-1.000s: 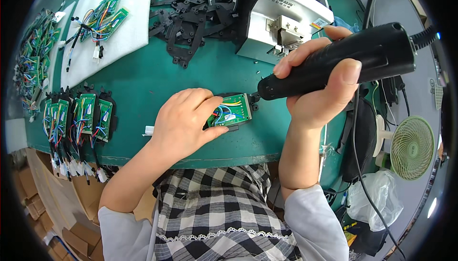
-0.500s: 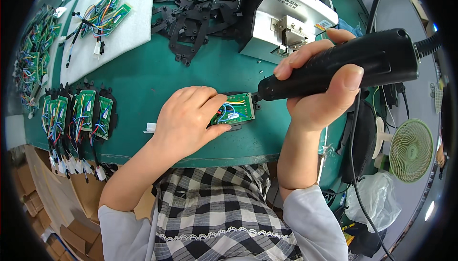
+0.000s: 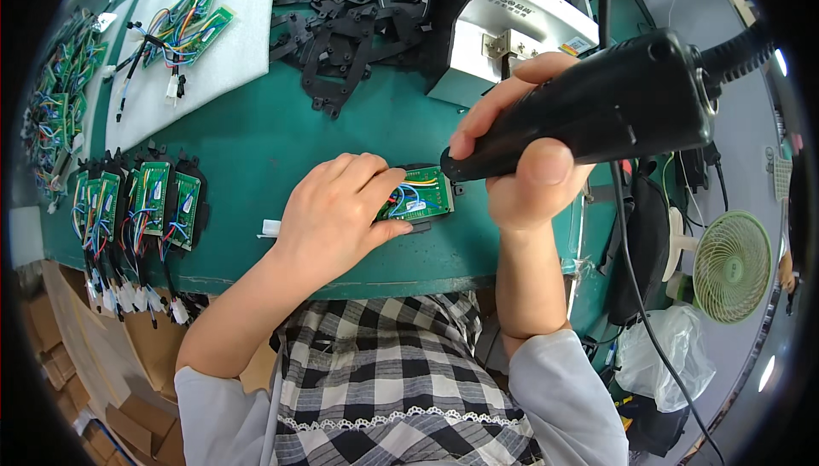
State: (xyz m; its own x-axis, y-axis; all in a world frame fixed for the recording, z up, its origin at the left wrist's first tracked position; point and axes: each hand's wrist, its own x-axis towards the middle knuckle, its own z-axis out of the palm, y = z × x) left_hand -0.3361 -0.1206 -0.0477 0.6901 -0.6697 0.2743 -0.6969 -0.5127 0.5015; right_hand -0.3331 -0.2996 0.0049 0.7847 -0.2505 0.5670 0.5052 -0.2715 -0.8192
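A green circuit board [image 3: 433, 196] with coloured wires lies on a black plastic frame [image 3: 420, 228] near the table's front edge. My left hand [image 3: 337, 206] grips the board's left end, thumb on the near side and fingers over the far side. In my right hand [image 3: 533, 159] is a black electric screwdriver [image 3: 597, 112], gripped round its thick body and tilted. Its nose points down at the board's far right corner; the tip is hidden, so I cannot tell whether it touches.
Several boards on black frames [image 3: 153, 197] stand at the left, their wires hanging over the edge. More wired boards [image 3: 189, 27] lie on white foam [image 3: 235, 5]. Loose black frames [image 3: 341, 48] and a white machine [image 3: 520, 14] are at the back. A green fan [image 3: 732, 268] is at right.
My right hand has brought the screwdriver left, its nose now over the board's right end. My left hand and the board have stayed in place.
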